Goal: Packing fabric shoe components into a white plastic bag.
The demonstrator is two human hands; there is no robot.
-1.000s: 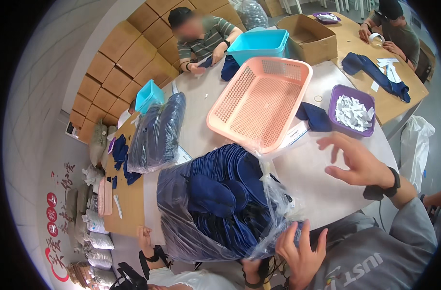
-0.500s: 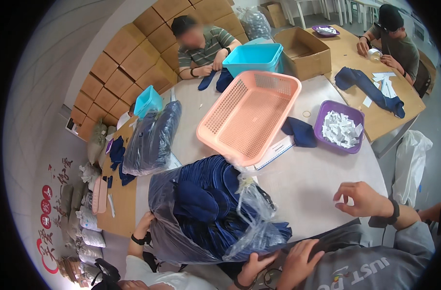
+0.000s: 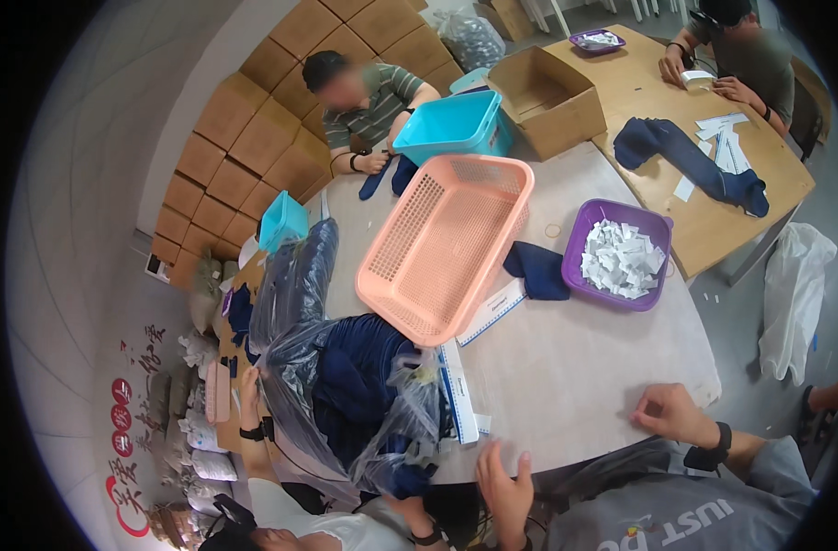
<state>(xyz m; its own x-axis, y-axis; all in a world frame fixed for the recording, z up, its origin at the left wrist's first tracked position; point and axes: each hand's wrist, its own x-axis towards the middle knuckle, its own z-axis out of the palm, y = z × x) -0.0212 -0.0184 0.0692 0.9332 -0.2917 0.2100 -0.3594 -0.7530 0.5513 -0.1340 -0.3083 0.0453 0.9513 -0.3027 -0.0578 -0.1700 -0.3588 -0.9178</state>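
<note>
My left hand (image 3: 506,487) is raised at the table's near edge, fingers stretched out and apart, holding nothing. To its right, my right hand (image 3: 676,413) hovers over the near right of the table, its fingers curled in, with nothing seen in them. Left of my left hand, a clear plastic bag (image 3: 290,395) packed with dark blue cloth pieces, possibly socks (image 3: 359,367), leans over the edge. A co-worker's hand (image 3: 249,390) in a dark wristband grips its left side; that person's other hand (image 3: 410,514) is under the bag.
A pink basket (image 3: 368,285) stands mid-table, with a purple tub (image 3: 662,275) of white slips, a folded blue sock (image 3: 538,273) and white strips (image 3: 458,390). Beyond are a blue tub (image 3: 446,129), a cardboard box (image 3: 566,115) and another filled bag (image 3: 300,275). Two people work across the tables.
The plastic bag has shifted left, away from my left hand, uncovering white strips. My left hand has lifted and spread; my right hand's fingers have curled in. The view has shifted slightly.
</note>
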